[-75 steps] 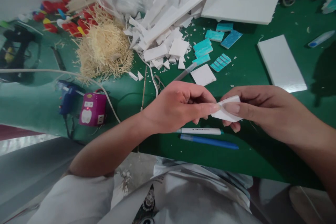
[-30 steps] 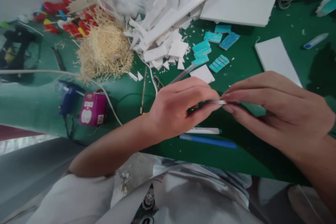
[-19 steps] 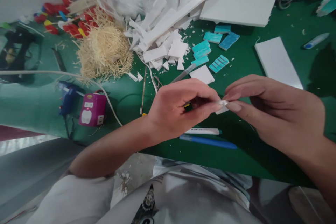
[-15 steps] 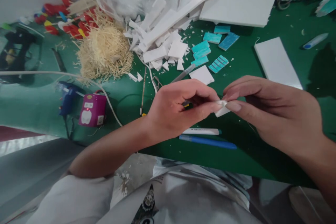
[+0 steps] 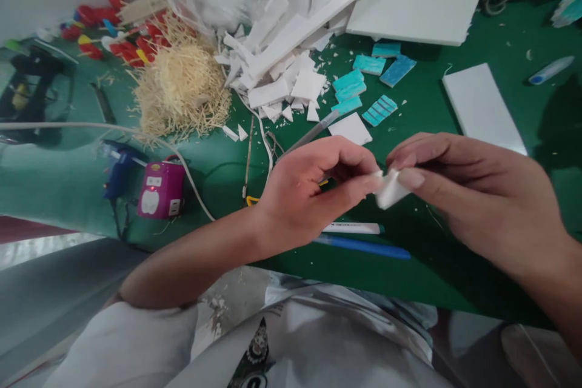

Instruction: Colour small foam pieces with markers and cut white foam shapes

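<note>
A small white foam piece (image 5: 391, 189) is held between my two hands above the green table. My right hand (image 5: 468, 188) pinches it between thumb and fingers and covers its far part. The thumb and fingertips of my left hand (image 5: 318, 185) are pinched together at its left corner, where a small white bit shows between them. Just under my hands lie a white marker (image 5: 352, 228) and a blue pen (image 5: 368, 247). Beyond them rests a square white foam piece (image 5: 351, 128), with a grey-handled cutter (image 5: 313, 133) beside it, partly behind my left hand.
Several blue-painted foam tiles (image 5: 379, 110) lie past my hands, near a heap of white foam scraps (image 5: 282, 82). A pile of thin wooden sticks (image 5: 182, 88), a magenta power adapter (image 5: 160, 190) and a blue glue gun (image 5: 119, 167) stand left. A white foam slab (image 5: 484, 106) lies right.
Both hands have stayed over the same spot. The foam piece has been turned between my fingers, and more of its face shows now than half a second ago. My left fingertips have drawn slightly left.
</note>
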